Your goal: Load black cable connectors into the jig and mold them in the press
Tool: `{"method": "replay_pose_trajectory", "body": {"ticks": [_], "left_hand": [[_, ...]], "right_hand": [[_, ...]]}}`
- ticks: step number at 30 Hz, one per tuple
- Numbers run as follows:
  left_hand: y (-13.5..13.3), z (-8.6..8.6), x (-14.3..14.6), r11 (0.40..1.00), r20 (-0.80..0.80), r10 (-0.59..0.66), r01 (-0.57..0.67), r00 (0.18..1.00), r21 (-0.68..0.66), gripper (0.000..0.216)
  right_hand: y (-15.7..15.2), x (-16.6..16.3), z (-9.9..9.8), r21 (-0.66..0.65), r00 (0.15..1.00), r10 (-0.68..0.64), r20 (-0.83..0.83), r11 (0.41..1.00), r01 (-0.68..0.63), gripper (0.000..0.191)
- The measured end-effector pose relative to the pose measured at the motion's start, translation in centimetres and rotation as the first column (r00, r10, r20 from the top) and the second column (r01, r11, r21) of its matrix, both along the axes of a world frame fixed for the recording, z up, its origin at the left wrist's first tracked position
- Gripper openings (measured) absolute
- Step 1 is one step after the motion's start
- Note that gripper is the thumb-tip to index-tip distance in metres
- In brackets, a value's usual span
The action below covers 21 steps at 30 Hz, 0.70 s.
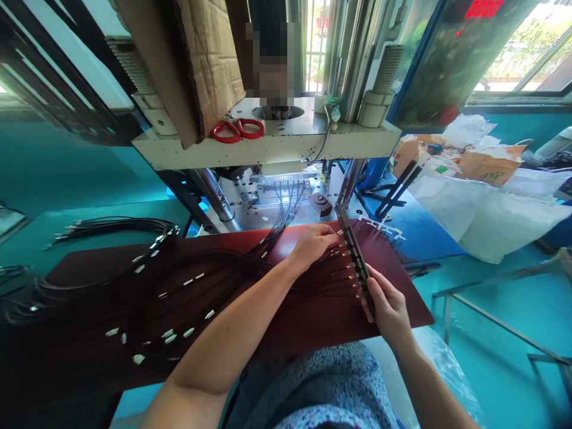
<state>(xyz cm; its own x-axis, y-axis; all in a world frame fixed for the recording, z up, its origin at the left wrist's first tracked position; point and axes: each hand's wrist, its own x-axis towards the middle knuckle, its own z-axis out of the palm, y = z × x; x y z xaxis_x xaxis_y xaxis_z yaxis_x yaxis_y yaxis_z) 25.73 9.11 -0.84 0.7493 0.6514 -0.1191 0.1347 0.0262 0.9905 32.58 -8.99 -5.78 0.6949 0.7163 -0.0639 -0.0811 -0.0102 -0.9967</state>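
Head camera is looking down on a slim dark bar [354,253], which the person is holding at a slant over the right part of a dark red desk [313,328]. Small metal-tipped cable ends [350,268] are lining its left edge. From where I'm standing, the right hand [388,302] is gripping the bar's near end, thumb on top and fingers wrapping beneath. The left hand [315,243] is pinching one pale cable end [340,233] beside the bar's far end, its fingertips closing tightly. Black cables [214,256] are looping across the desk to the left, white tags dotting them. Beyond, thin wires [283,208] are running into a silver block [281,192] beneath a white machine plate [201,156]. Red-handled scissors [239,130] are lying on that plate, next to cardboard [214,59]. Off to the right, white sacks [482,220] are bulging beside a blue surface [431,235].
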Motion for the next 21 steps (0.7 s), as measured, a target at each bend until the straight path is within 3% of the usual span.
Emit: {"method": "replay_pose_trajectory", "body": {"ticks": [10, 13, 16, 18, 21], "left_hand": [[0.3, 1.5, 0.5, 0.996, -0.058, -0.075, 0.072, 0.995, -0.06, 0.013], [0.4, 0.9, 0.6, 0.998, -0.057, -0.062, 0.061, 0.996, -0.019, 0.016], [0.5, -0.3, 1.1, 0.989, -0.181, -0.072, 0.094, 0.981, 0.115, 0.018], [0.1, -0.9, 1.7, 0.915, -0.343, -0.088, 0.212, 0.935, 0.343, 0.021], [-0.9, -1.3, 2.5, 0.708, -0.499, -0.016, 0.362, 0.867, 0.606, 0.025]], "right_hand": [[0.0, 0.1, -0.4, -0.055, 0.993, 0.06, 0.102, 0.997, -0.054, 0.057], [0.1, -0.1, -0.2, -0.119, 0.979, 0.091, 0.182, 0.99, -0.07, 0.06], [0.0, 0.1, 0.3, -0.212, 0.961, 0.137, 0.242, 0.974, -0.086, 0.062], [-0.3, 0.6, 0.7, -0.29, 0.945, 0.19, 0.265, 0.951, -0.11, 0.061], [-1.0, 1.8, 1.0, -0.408, 0.919, 0.254, 0.302, 0.906, -0.116, 0.057]]}}
